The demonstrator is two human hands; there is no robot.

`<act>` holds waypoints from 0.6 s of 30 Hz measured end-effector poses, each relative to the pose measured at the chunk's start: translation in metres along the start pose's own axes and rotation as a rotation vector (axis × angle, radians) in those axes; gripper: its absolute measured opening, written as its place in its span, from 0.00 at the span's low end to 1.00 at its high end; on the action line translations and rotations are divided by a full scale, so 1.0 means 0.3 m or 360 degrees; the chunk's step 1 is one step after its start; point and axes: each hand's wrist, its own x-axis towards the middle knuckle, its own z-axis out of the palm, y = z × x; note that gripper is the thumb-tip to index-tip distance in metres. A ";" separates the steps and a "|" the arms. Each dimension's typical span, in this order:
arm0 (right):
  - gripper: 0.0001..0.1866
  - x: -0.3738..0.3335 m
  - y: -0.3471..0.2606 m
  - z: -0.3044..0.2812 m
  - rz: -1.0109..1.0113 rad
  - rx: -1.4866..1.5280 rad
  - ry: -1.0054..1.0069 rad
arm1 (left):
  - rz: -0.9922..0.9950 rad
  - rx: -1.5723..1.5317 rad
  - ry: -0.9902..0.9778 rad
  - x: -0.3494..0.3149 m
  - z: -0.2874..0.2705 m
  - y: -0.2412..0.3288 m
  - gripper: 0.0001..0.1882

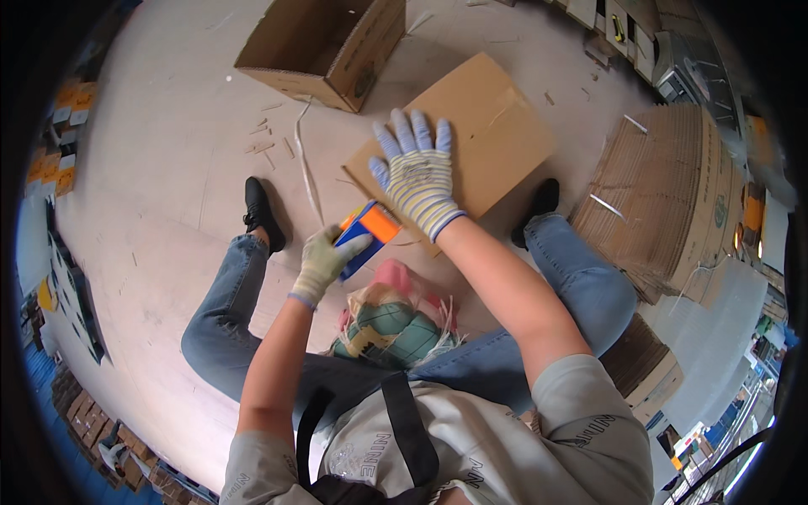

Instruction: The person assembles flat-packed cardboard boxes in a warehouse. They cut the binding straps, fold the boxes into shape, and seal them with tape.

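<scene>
My left hand (320, 263), in a pale work glove, is closed around a boxy blue-and-orange tool (368, 235). The tool's exact kind does not show. It is held at the near left edge of a brown cardboard box (497, 135), and I cannot tell whether it touches the cardboard. My right hand (418, 172), in a striped blue-and-yellow glove, lies flat on the box's top with its fingers spread. The box sits at a slant on the floor between my feet.
An open-topped carton (337, 76) stands at the far side. Stacked flattened cartons (648, 194) rise at the right. Below my hands is a seat with a green-and-pink cover (391, 328). A white strap (303, 160) and cardboard scraps (268, 145) litter the floor (168, 168).
</scene>
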 end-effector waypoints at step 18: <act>0.28 0.060 0.120 0.011 0.0186 0.0149 0.0118 | -0.0364 0.1319 -0.0199 0.027 -0.171 0.017 0.35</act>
